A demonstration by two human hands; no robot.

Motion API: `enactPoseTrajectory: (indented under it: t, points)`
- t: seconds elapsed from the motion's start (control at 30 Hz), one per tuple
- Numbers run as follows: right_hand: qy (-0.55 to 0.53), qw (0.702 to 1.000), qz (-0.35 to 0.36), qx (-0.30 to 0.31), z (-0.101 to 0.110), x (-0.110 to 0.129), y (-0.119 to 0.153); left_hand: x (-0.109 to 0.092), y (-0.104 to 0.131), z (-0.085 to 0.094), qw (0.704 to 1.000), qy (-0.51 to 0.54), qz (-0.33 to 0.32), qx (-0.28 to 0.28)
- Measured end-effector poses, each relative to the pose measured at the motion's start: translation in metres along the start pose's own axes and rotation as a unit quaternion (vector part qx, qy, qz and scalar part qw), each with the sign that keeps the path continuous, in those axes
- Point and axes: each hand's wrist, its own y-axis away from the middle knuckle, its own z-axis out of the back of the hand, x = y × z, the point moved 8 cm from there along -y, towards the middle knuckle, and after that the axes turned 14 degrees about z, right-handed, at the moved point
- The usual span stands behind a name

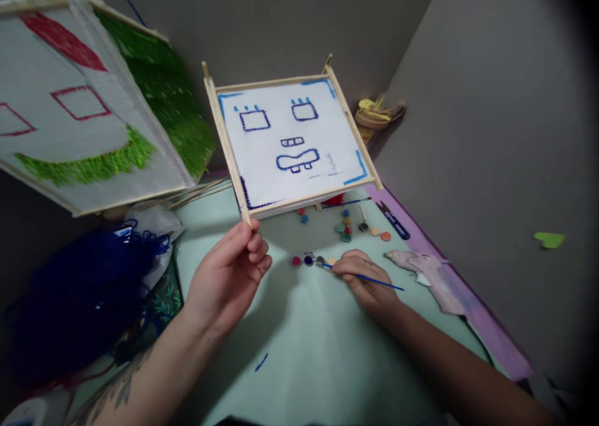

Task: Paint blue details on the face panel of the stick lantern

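Grey walls [472,120] meet at corner behind lt. green tabletop [299,351].

head-worn view, seemingly angled down

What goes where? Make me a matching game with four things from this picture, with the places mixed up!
Things:
1. Green heart
2. Nearer paintbrush
3. Framed face
4. Glue gun

Places:
A. Between the fingers of the right hand
B. Lying on the table
C. On the grey wall
D. Held by one corner in the left hand

Right pairs:
1-C
2-A
3-D
4-B
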Motion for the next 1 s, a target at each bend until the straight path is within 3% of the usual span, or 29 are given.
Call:
enactPoseTrajectory:
  t: [0.1, 0.33, 0.67, 1.0]
  points:
    - [-0.002, 1.000, -0.005, 0.028, -0.007, 0.001, -0.004, 0.006, 0.001, 0.001, 1.000, 0.001, 0.011, -0.008]
    - [0.010, 1.000, 0.002, 0.028, -0.011, 0.003, -0.007, 0.017, 0.002, 0.001, 0.999, -0.008, 0.036, -0.006]
    - [-0.007, 0.999, -0.007, 0.050, -0.018, 0.000, -0.003, 0.015, 0.004, 0.002, 0.999, -0.004, 0.032, -0.011]
    - [0.000, 1.000, 0.001, 0.024, -0.011, 0.001, -0.001, 0.007, 0.004, 0.001, 1.000, 0.019, 0.017, -0.017]
